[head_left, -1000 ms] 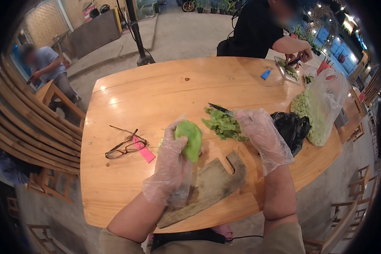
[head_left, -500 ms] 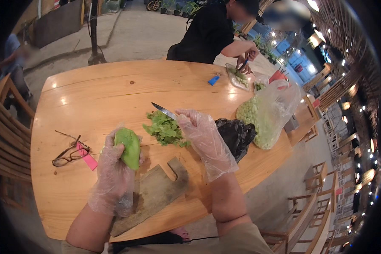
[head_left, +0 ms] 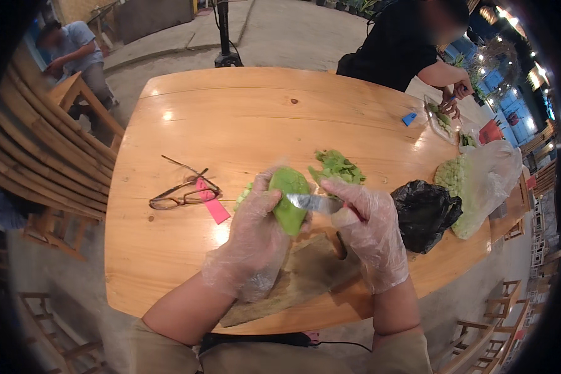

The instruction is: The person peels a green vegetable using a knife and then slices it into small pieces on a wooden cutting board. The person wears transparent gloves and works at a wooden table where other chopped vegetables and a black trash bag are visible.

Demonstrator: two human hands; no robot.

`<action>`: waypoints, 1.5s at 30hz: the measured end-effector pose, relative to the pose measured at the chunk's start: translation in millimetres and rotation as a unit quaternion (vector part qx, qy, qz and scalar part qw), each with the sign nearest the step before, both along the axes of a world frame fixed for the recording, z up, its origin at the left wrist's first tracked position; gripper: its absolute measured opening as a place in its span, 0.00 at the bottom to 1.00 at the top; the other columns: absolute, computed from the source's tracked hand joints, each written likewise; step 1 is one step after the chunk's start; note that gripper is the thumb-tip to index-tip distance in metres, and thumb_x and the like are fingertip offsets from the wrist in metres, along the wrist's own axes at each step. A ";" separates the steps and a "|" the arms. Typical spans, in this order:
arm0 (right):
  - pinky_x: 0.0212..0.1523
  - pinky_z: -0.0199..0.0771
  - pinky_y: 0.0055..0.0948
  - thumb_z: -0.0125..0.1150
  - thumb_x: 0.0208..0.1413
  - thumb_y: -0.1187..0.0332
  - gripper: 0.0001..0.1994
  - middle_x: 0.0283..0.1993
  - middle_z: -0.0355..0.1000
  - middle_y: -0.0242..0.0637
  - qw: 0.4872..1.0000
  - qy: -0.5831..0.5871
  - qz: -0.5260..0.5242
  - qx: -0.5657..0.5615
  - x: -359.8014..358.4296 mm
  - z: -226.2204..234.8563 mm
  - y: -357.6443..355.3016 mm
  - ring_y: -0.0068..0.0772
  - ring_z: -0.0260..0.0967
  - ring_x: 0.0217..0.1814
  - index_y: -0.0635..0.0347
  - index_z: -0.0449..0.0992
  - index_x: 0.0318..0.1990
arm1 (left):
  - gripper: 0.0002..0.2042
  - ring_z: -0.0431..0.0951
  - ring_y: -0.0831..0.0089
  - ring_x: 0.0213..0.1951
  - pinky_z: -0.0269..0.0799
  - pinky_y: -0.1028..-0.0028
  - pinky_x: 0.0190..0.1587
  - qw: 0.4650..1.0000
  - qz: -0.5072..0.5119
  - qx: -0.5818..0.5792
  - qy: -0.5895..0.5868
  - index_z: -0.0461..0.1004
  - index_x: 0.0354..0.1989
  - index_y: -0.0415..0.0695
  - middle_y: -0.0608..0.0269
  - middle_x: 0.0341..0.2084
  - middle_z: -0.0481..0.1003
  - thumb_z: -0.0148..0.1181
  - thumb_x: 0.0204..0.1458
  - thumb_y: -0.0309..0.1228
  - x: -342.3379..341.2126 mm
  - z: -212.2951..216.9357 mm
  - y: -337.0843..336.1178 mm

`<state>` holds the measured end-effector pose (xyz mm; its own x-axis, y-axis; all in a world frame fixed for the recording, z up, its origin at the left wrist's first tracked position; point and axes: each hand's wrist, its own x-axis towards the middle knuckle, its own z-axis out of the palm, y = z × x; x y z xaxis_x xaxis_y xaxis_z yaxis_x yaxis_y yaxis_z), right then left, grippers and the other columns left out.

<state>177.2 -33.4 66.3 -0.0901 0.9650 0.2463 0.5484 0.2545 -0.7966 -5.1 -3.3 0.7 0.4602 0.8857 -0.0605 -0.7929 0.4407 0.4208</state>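
Green fruit [head_left: 287, 182] held in left hand [head_left: 254, 215], knife [head_left: 311, 203] in right hand [head_left: 375, 227]; probably firm, light, slick: cup its sides.

From here I see the gloved left hand [head_left: 254, 218] holding a green fruit [head_left: 287, 181] above the table [head_left: 230, 118]; the gloved right hand [head_left: 375, 230] grips a knife [head_left: 315, 203], its blade overlapping the fruit, though I can't tell if they touch. A cutting board [head_left: 311, 271] lies by the near edge, eyeglasses [head_left: 186, 201] toward the left edge, a black bag [head_left: 427, 215] toward the right.
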 end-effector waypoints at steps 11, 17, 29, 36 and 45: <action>0.33 0.69 0.24 0.57 0.62 0.70 0.15 0.29 0.72 0.40 0.982 0.122 -0.140 -0.039 16.0 -17.4 17.3 0.25 0.66 0.29 0.67 0.75 0.54 | 0.21 0.67 0.59 0.61 0.63 0.53 0.66 0.998 -0.024 0.010 -0.066 0.58 0.66 0.43 0.52 0.57 0.68 0.42 0.68 0.37 5.5 0.7 8.3; 0.38 0.69 0.24 0.55 0.64 0.67 0.17 0.33 0.74 0.40 0.996 -0.006 -0.087 0.023 10.1 -13.4 12.3 0.24 0.68 0.33 0.69 0.74 0.55 | 0.20 0.67 0.58 0.62 0.61 0.55 0.69 0.999 0.021 0.031 -0.001 0.59 0.64 0.39 0.52 0.59 0.67 0.43 0.68 0.36 11.0 2.4 4.5; 0.39 0.74 0.34 0.64 0.58 0.65 0.19 0.36 0.77 0.50 0.979 -0.136 -0.138 0.057 29.8 31.9 -10.3 0.38 0.74 0.35 0.65 0.76 0.55 | 0.21 0.65 0.54 0.63 0.61 0.53 0.69 1.000 0.023 0.005 0.010 0.54 0.66 0.41 0.49 0.62 0.62 0.44 0.68 0.31 9.2 4.3 3.3; 0.33 0.69 0.28 0.59 0.62 0.62 0.17 0.43 0.73 0.40 0.891 -0.302 -0.335 -0.054 146.7 92.5 -54.6 0.30 0.68 0.29 0.60 0.78 0.53 | 0.20 0.72 0.56 0.59 0.68 0.58 0.65 1.000 0.015 0.008 0.004 0.61 0.63 0.39 0.52 0.57 0.69 0.50 0.66 0.36 12.5 7.8 -0.6; 0.28 0.63 0.21 0.61 0.61 0.61 0.18 0.31 0.69 0.30 0.932 -0.134 -0.328 -0.075 192.0 93.3 -64.7 0.17 0.62 0.25 0.62 0.78 0.55 | 0.20 0.67 0.61 0.63 0.58 0.54 0.71 0.999 -0.013 0.025 -0.031 0.59 0.65 0.42 0.55 0.61 0.65 0.46 0.67 0.33 14.0 6.6 -1.9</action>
<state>369.2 -98.2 159.5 0.4927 0.8558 0.1575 0.7310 -0.3088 -0.6086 8.9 -5.2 7.3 0.4838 0.8751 0.0135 -0.8070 0.4401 0.3937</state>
